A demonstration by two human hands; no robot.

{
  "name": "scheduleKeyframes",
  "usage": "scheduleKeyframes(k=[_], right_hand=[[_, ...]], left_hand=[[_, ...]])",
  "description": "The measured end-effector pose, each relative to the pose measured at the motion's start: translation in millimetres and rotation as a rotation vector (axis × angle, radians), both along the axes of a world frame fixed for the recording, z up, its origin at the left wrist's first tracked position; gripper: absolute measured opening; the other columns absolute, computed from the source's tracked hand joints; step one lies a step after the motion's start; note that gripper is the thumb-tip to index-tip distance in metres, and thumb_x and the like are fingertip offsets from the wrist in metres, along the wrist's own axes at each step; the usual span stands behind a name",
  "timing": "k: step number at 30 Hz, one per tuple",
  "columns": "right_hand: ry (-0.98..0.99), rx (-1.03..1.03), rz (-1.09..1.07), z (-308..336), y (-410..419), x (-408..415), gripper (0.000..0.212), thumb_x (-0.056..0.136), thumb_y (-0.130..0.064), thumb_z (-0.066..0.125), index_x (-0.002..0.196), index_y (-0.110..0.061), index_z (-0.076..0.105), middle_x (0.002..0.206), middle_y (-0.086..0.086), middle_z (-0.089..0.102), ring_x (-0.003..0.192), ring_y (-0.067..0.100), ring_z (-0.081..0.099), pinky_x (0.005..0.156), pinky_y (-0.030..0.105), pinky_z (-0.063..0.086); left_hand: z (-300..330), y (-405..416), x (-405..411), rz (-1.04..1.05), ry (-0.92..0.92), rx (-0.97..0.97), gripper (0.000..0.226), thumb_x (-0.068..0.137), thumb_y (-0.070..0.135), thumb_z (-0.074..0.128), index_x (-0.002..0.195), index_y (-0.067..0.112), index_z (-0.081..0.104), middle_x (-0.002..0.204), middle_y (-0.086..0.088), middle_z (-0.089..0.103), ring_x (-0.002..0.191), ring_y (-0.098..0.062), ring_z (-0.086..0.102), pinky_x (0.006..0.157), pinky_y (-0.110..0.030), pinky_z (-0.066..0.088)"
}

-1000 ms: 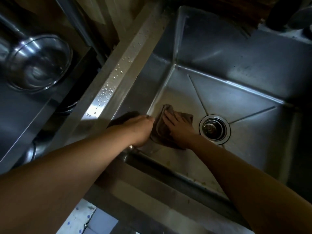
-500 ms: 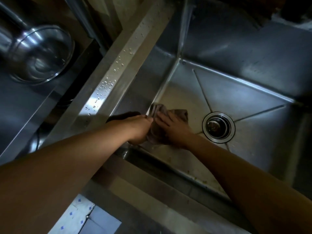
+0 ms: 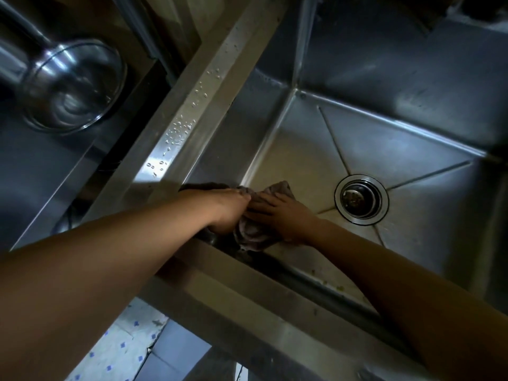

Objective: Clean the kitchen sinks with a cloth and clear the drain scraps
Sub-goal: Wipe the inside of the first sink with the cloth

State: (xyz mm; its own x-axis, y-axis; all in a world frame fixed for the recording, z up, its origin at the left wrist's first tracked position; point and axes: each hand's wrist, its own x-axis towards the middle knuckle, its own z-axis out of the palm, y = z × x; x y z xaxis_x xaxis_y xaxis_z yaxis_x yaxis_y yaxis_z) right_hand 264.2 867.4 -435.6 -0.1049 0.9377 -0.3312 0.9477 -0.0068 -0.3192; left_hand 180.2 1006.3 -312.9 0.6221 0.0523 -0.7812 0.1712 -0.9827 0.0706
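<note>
My left hand [image 3: 228,210] grips the bunched cloth [image 3: 253,232]; my right hand [image 3: 283,215] presses it flat-fingered on the sink [image 3: 302,149] floor, drain [image 3: 361,199] at three o'clock.

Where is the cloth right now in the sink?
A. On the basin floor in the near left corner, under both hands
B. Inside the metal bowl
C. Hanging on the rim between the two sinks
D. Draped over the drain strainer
A: the cloth lies bunched on the sink floor, held between the left hand and right hand, clear of the drain.
</note>
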Motion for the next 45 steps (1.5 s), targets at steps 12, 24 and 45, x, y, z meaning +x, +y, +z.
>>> scheduleKeyframes(k=[12, 24, 45], right_hand=[[-0.149, -0.004, 0.243, -1.8, 15.5, -16.6, 0.053, 0.092, -0.026, 0.026, 0.11, 0.0, 0.068, 0.115, 0.018, 0.066, 0.108, 0.038, 0.062, 0.082, 0.061, 0.05], [-0.24, -0.02, 0.295, 6.3, -35.3, 0.1, 0.062, 0.063, -0.035, 0.06, 0.124, -0.026, 0.063, 0.135, -0.002, 0.056, 0.121, 0.037, 0.053, 0.083, 0.048, 0.053], [-0.041, -0.043, 0.003, 4.2, -50.4, 15.5, 0.057, 0.09, -0.044, 0.035, 0.146, -0.034, 0.029, 0.156, -0.01, 0.02, 0.144, 0.028, 0.019, 0.107, 0.058, 0.025]], left_hand=[[-5.2, -1.3, 3.0, 0.004, -0.007, 0.02, 0.057, 0.08, 0.023, 0.07, 0.129, 0.01, 0.044, 0.132, -0.01, 0.051, 0.122, -0.025, 0.053, 0.098, -0.033, 0.046], [1.3, -13.9, 7.7, -0.022, 0.061, 0.02, 0.073, 0.084, 0.028, 0.07, 0.141, 0.009, 0.03, 0.144, -0.009, 0.04, 0.131, -0.024, 0.043, 0.103, -0.025, 0.035], [-2.1, -9.3, 8.2, -0.032, 0.074, -0.005, 0.058, 0.086, 0.018, 0.065, 0.138, 0.011, 0.041, 0.142, -0.009, 0.045, 0.128, -0.023, 0.047, 0.105, -0.028, 0.037]])
